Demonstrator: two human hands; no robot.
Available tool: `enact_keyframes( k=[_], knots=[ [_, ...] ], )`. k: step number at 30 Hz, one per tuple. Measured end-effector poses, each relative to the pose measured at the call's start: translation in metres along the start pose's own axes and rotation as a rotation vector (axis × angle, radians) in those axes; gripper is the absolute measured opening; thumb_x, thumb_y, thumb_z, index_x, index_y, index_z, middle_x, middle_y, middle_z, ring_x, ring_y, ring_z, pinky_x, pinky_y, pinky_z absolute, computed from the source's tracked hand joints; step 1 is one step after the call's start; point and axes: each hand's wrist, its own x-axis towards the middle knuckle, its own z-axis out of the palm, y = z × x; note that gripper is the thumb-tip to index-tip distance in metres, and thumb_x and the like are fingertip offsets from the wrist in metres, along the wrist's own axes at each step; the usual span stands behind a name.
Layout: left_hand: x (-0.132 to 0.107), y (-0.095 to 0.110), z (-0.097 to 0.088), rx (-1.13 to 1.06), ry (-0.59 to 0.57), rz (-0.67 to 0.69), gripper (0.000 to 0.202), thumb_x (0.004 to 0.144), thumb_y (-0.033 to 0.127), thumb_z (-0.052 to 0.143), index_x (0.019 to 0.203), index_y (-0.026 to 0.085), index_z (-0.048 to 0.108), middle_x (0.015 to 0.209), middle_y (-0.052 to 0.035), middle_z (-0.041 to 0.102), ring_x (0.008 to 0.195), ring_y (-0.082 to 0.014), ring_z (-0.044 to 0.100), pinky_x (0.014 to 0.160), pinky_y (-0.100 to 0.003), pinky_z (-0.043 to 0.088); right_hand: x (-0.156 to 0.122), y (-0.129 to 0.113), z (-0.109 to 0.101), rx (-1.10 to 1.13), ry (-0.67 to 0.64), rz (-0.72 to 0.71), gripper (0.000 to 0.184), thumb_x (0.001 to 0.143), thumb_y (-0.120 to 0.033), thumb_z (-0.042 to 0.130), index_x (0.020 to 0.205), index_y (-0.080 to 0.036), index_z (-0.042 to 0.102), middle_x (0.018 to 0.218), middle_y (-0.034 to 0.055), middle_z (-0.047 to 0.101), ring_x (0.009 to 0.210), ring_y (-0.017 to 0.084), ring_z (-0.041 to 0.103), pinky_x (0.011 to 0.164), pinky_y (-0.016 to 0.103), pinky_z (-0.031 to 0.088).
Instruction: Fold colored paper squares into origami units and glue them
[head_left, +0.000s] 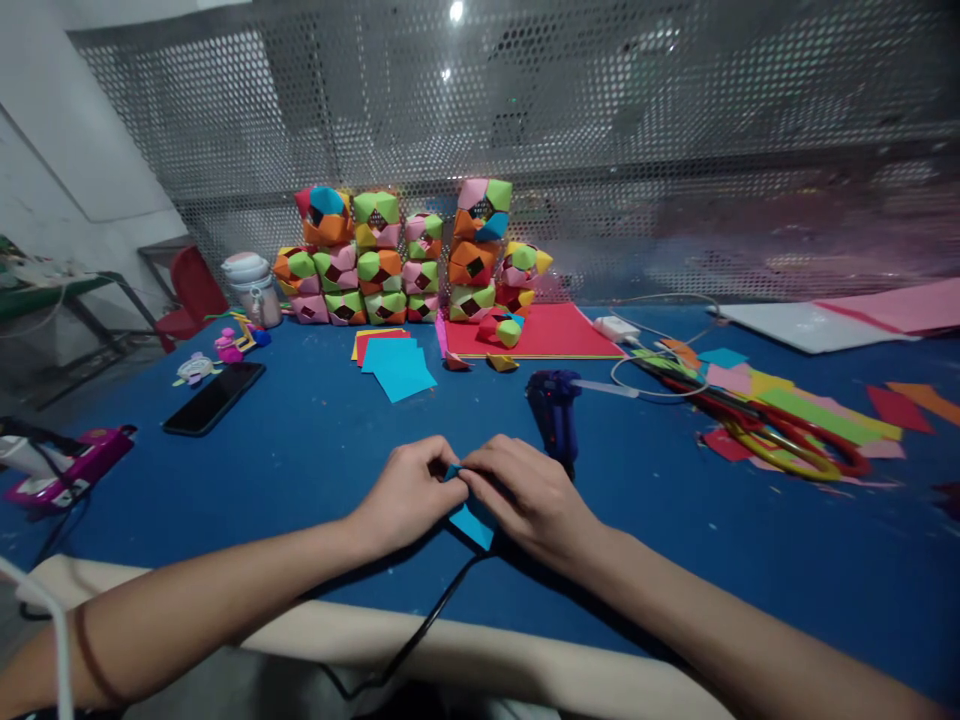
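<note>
A thin white cord (61, 640) curves across the lower left corner, in front of the left forearm (247, 580). The right forearm (720, 610) slants in from the lower right, and both cross the pale edge (405, 637) of a blue table (300, 480). Between the hands is a piece of blue paper (474, 524), at the near middle of the table. The left hand (409, 495) pinches its upper end between thumb and bent forefinger. The right hand (536, 500) grips the same end, its fingertips meeting the left ones; the paper's lower part slopes out below the fingers. A black cable (442, 605) runs from near the paper over the edge.

Just beyond the right hand is a glue gun (555, 405), a glue stick (611, 388) poking from its back. Farther right, scissors (787, 440) lie among coloured scraps (825, 410). Loose squares (401, 372), blue ones on top, lie ahead of the left hand, with two small folded pieces (502, 363) to their right. To the left are a phone (214, 398), a toy turtle (196, 369) and a purple power strip (75, 470). At the back, paper cubes (381, 270) stand in stacks against a metal mesh (600, 130), some on a red sheet (555, 335); a lidded jar (251, 288) stands at their left.
</note>
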Motion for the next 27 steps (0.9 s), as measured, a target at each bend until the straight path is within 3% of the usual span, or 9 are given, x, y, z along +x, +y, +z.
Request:
enact_keyframes(
  k=[6, 9, 12, 18, 22, 27],
  knots=[
    [0.001, 0.000, -0.001, 0.036, 0.006, 0.045, 0.004, 0.065, 0.014, 0.051, 0.063, 0.016, 0.048, 0.057, 0.0058, 0.042, 0.055, -0.0085, 0.035, 0.051, -0.021, 0.026, -0.002, 0.003, 0.001, -0.044, -0.035, -0.081, 0.014, 0.088, -0.014, 0.043, 0.092, -0.015, 0.057, 0.077, 0.0077, 0.059, 0.068, 0.016, 0.051, 0.061, 0.029, 0.041],
    [0.003, 0.000, -0.002, -0.026, 0.060, 0.017, 0.003, 0.066, 0.016, 0.052, 0.064, 0.016, 0.050, 0.059, 0.0047, 0.045, 0.057, -0.0091, 0.038, 0.054, -0.021, 0.030, -0.001, 0.003, 0.000, -0.005, 0.004, 0.022, 0.013, 0.086, -0.018, 0.047, 0.096, -0.014, 0.055, 0.081, 0.0089, 0.060, 0.071, 0.017, 0.053, 0.063, 0.030, 0.042],
    [0.006, -0.001, -0.005, -0.106, 0.121, -0.036, 0.002, 0.067, 0.017, 0.051, 0.067, 0.015, 0.052, 0.062, 0.0031, 0.049, 0.059, -0.0099, 0.042, 0.056, -0.022, 0.034, 0.000, 0.003, -0.001, 0.034, 0.024, 0.117, 0.010, 0.087, -0.018, 0.046, 0.087, -0.015, 0.055, 0.073, 0.0064, 0.059, 0.067, 0.016, 0.053, 0.062, 0.029, 0.042],
    [0.008, -0.004, -0.006, -0.085, 0.052, -0.010, 0.003, 0.064, 0.013, 0.051, 0.066, 0.015, 0.052, 0.061, 0.0044, 0.048, 0.058, -0.0090, 0.041, 0.053, -0.020, 0.032, 0.000, 0.007, 0.000, 0.037, -0.022, 0.121, 0.012, 0.087, -0.019, 0.046, 0.082, -0.018, 0.056, 0.070, 0.0043, 0.060, 0.064, 0.015, 0.053, 0.062, 0.029, 0.041],
    [0.010, -0.004, -0.006, -0.140, 0.117, -0.044, 0.005, 0.065, 0.012, 0.049, 0.068, 0.015, 0.050, 0.062, 0.0044, 0.048, 0.058, -0.0084, 0.043, 0.053, -0.020, 0.033, 0.001, 0.004, 0.001, 0.069, -0.022, 0.241, 0.011, 0.085, -0.025, 0.050, 0.092, -0.017, 0.054, 0.080, 0.0059, 0.059, 0.070, 0.016, 0.054, 0.064, 0.028, 0.043],
    [0.011, -0.003, -0.004, -0.243, 0.167, -0.169, 0.007, 0.064, 0.013, 0.051, 0.069, 0.016, 0.047, 0.052, 0.0063, 0.047, 0.048, -0.0081, 0.045, 0.047, -0.019, 0.034, 0.001, 0.004, 0.004, 0.059, 0.015, 0.329, 0.010, 0.082, -0.021, 0.051, 0.072, -0.020, 0.046, 0.065, -0.0011, 0.049, 0.058, 0.012, 0.047, 0.055, 0.024, 0.038]
  ],
)
